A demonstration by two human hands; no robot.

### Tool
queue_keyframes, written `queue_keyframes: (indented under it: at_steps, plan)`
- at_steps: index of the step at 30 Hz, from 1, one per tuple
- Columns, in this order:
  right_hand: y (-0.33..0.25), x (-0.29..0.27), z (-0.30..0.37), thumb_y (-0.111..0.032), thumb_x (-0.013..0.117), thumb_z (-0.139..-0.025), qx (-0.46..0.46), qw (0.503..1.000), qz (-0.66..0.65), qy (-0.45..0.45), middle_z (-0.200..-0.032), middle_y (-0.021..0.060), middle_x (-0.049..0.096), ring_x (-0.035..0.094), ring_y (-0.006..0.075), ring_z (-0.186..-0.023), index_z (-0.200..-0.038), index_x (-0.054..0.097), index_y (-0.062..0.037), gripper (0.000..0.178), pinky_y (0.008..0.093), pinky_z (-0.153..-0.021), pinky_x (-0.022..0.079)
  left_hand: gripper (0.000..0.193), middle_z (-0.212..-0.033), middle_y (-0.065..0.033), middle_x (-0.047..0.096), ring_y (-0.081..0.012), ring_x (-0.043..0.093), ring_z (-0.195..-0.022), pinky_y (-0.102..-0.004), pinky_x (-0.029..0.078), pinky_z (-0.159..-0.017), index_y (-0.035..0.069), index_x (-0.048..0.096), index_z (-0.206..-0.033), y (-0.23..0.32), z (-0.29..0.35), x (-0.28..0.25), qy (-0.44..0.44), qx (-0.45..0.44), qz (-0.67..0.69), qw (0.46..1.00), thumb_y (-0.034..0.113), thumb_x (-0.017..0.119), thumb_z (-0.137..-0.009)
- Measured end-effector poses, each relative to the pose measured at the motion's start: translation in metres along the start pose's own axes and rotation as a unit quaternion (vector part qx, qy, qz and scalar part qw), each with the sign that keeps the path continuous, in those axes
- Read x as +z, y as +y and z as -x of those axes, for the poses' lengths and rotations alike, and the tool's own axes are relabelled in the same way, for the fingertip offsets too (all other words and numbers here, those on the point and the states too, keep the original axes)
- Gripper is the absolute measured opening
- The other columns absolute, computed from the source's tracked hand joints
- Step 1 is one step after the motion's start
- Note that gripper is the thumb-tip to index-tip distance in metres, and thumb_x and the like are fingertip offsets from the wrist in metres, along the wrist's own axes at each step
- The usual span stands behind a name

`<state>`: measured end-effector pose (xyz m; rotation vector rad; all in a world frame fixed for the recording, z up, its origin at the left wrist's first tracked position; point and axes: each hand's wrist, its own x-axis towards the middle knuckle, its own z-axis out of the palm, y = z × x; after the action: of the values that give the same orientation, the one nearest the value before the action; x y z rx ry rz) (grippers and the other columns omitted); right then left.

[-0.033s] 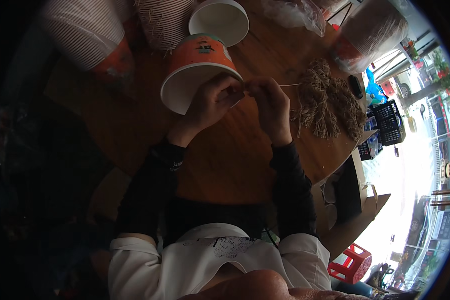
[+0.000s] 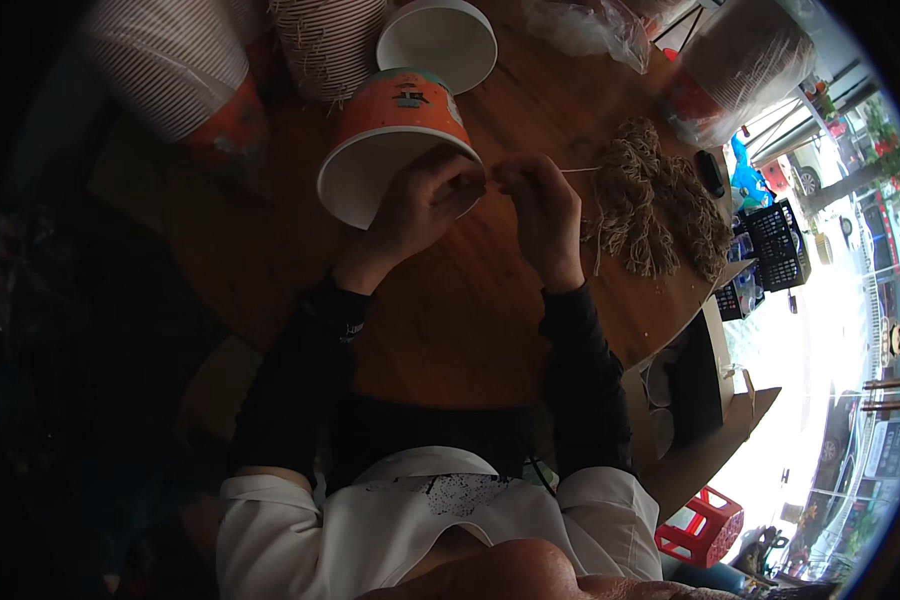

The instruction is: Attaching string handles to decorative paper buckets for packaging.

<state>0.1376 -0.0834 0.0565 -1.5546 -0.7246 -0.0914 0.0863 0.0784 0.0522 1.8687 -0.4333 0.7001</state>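
Observation:
An orange paper tub (image 2: 380,105) lies tipped on the wooden table, its white mouth toward me. My left hand (image 2: 417,205) is in front of that mouth, by its right rim, with thumb and fingers pinched together; what they hold is too small to make out. Close beside it, my right hand (image 2: 544,208) is closed in a pinch, its fingertips almost meeting the left ones. A thin pale string (image 2: 578,170) stretches from behind the right fingers toward a tangled bundle of brown twine (image 2: 645,205) on the table at right.
Behind the tub stand a white round container (image 2: 438,48) and a tall stack of tubs (image 2: 330,50). Plastic-wrapped tub stacks stand at far left (image 2: 175,70) and far right (image 2: 745,65). Beyond the table's right edge are a black crate (image 2: 778,245) and a red stool (image 2: 705,527).
The tub has shifted very slightly to the left, and the fingertips of my two hands sit a little further apart. Otherwise the scene looks the same.

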Motion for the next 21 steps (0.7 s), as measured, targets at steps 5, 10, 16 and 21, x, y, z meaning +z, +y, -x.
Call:
queue_keyframes:
  at_steps: [5, 10, 16, 21]
  plan:
    - [-0.009, -0.002, 0.0, -0.001, 0.06, -0.089, -0.025, 0.997, 0.064, 0.02, -0.09, 0.0079, 0.062, 0.062, 0.0168, -0.084, -0.095, 0.061, -0.001, 0.006, 0.0282, -0.073, 0.05, 0.013, -0.087, -0.0023, 0.064, -0.01, 0.061, -0.079, -0.0248, 0.05, -0.068, 0.003, 0.064, -0.094, 0.003, 0.0, -0.012, -0.001, -0.02, -0.039, 0.999, 0.015, 0.066, -0.09]
    - [-0.006, -0.002, -0.001, -0.001, 0.06, -0.088, -0.049, 0.993, 0.103, 0.042, -0.09, 0.0096, 0.062, 0.063, 0.0203, -0.082, -0.094, 0.06, -0.0008, 0.006, 0.0299, -0.07, 0.05, 0.018, -0.085, -0.0009, 0.062, -0.0088, 0.058, -0.08, -0.0261, 0.048, -0.073, 0.003, 0.065, -0.091, 0.01, -0.003, -0.02, -0.101, -0.222, 0.124, 0.962, 0.021, 0.063, -0.091]
    - [-0.005, 0.003, 0.001, -0.002, 0.061, -0.088, -0.04, 0.994, 0.093, 0.047, -0.091, 0.0109, 0.062, 0.064, 0.0218, -0.08, -0.094, 0.06, -0.0005, 0.007, 0.0306, -0.07, 0.051, 0.021, -0.099, -0.0047, 0.063, -0.0137, 0.058, -0.094, -0.0282, 0.048, -0.081, 0.003, 0.065, -0.102, -0.007, 0.002, -0.018, -0.141, -0.243, 0.574, 0.77, 0.022, 0.063, -0.092]
    - [-0.012, 0.005, 0.003, -0.002, 0.061, -0.088, -0.132, 0.971, 0.182, 0.077, -0.089, 0.0107, 0.062, 0.064, 0.0255, -0.075, -0.096, 0.06, -0.0027, 0.009, 0.0323, -0.065, 0.051, 0.019, -0.093, -0.0035, 0.063, -0.0139, 0.059, -0.09, -0.0291, 0.046, -0.085, 0.001, 0.065, -0.097, -0.001, 0.003, -0.01, -0.011, -0.261, 0.518, 0.815, 0.019, 0.062, -0.091]
